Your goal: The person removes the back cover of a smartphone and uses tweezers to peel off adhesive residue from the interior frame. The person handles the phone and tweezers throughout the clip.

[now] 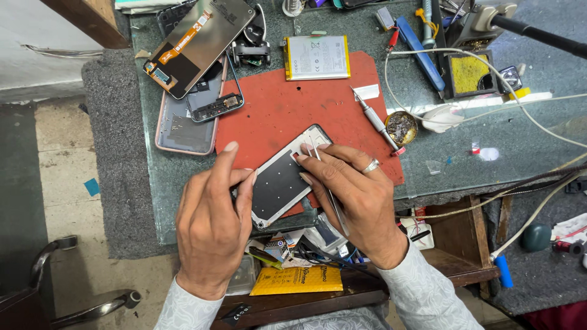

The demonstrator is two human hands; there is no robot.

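**Both hands on a phone frame over the red mat**

While the left hand (211, 229) pinches the lower left edge of the phone frame (282, 180) between thumb and curled fingers, the right hand (354, 195) steadies the frame's upper right side with its fingertips (304, 158) pressed on the metal plate; the right hand also grips a pair of slim tweezers (330, 192), whose tip rests on the frame near its top edge; a ring shows on one right finger. The frame lies tilted on the red mat (287, 104), its lower corner over the mat's near edge, on the glass-topped bench (465, 165).

Just right of the hands a small round tin (401, 127) holds a dark, crusted paste; a screwdriver (376, 119) lies beside it, touching its rim. Farther back a black tray (468, 73) holds a yellow sponge. A flat battery (316, 57) sits at the mat's far edge; a display panel (199, 43) with an orange ribbon leans over a grey phone back cover (183, 125) to the left.
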